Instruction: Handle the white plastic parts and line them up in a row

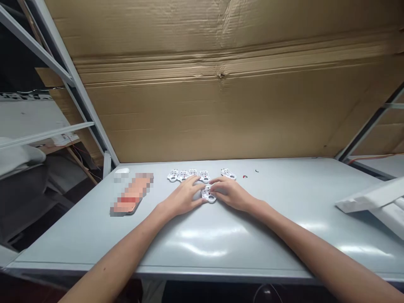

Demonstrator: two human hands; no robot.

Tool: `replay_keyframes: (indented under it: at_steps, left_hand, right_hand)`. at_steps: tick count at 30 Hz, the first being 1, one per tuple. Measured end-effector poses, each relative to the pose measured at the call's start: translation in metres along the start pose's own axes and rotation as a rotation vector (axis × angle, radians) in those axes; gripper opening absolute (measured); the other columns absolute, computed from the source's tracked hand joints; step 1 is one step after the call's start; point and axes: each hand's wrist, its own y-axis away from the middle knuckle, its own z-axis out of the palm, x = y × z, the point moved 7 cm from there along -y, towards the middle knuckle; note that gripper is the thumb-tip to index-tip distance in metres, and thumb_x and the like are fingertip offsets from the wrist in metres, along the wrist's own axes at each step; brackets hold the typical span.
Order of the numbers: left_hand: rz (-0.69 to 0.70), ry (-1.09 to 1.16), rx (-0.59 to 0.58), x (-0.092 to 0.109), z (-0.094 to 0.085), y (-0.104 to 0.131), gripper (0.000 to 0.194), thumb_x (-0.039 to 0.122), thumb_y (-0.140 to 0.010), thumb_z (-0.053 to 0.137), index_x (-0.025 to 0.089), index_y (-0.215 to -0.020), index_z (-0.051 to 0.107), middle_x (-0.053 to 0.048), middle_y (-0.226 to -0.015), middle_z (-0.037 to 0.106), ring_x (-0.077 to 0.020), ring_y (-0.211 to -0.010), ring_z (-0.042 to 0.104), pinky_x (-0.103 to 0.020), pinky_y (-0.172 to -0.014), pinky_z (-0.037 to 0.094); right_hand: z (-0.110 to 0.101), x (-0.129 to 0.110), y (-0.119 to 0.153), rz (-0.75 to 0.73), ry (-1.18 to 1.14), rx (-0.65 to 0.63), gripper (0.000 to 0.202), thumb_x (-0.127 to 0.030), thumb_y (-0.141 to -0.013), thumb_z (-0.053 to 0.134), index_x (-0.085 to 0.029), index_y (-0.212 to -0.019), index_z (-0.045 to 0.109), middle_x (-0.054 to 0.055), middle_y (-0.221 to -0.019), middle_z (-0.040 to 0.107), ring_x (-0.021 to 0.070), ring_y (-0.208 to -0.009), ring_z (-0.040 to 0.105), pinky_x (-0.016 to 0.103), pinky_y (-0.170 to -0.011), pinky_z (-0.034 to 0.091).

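Observation:
A small white plastic part (208, 195) with a round ring lies on the grey table between my hands. My left hand (187, 195) has its fingers around the left edge of this part, thumb at the lower side. From the right, my right hand (230, 192) reaches onto its upper right side with bent fingertips. Several similar white parts (183, 175) stand in a row just beyond my left hand. One more white part (228, 174) lies beyond my right hand.
An orange, blurred-out flat object (134, 194) and a small white item (121, 172) lie at the left. Tiny red and black bits (245, 176) are right of centre. White foam-like pieces (375, 195) reach in at the right; cardboard (202, 118) backs the table (202, 244).

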Motion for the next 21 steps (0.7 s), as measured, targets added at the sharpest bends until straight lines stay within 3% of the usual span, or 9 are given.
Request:
replay_keyframes:
  at_steps: [6,11,16,21]
  left_hand:
    - [0.000,-0.054,0.041,-0.001,-0.002,-0.001,0.039,0.042,-0.091,0.064,0.023,-0.124,0.062,-0.012,-0.141,0.051,-0.0314,-0.137,0.040,-0.049,-0.113,0.036]
    - [0.003,-0.080,0.081,-0.003,-0.002,-0.001,0.031,0.042,-0.090,0.065,0.021,-0.113,0.067,-0.011,-0.136,0.056,-0.0334,-0.137,0.040,-0.051,-0.112,0.036]
    - [0.038,-0.079,0.051,0.001,0.002,-0.002,0.029,0.038,-0.095,0.058,0.023,-0.119,0.064,-0.008,-0.130,0.061,-0.0334,-0.136,0.041,-0.052,-0.111,0.037]
    - [0.047,-0.056,0.032,0.004,0.002,-0.002,0.032,0.038,-0.095,0.056,0.024,-0.123,0.062,-0.008,-0.131,0.060,-0.0339,-0.135,0.041,-0.053,-0.112,0.035]
  right_hand:
    - [-0.001,-0.009,0.002,-0.032,0.033,-0.099,0.029,-0.022,-0.095,0.046,-0.024,-0.103,0.074,0.008,-0.109,0.072,0.0245,-0.102,0.064,0.038,-0.087,0.051]
    - [-0.006,-0.012,0.004,-0.028,0.061,-0.080,0.026,-0.024,-0.094,0.050,-0.024,-0.108,0.072,0.009,-0.110,0.071,0.0256,-0.104,0.063,0.040,-0.089,0.049]
    - [-0.007,-0.011,0.004,-0.004,0.073,-0.057,0.032,-0.033,-0.089,0.059,-0.021,-0.118,0.064,0.011,-0.110,0.070,0.0266,-0.100,0.063,0.043,-0.087,0.049]
    - [-0.010,-0.013,0.005,-0.016,0.139,-0.065,0.031,-0.031,-0.085,0.063,-0.022,-0.114,0.065,0.010,-0.107,0.069,0.0245,-0.096,0.062,0.038,-0.082,0.049]
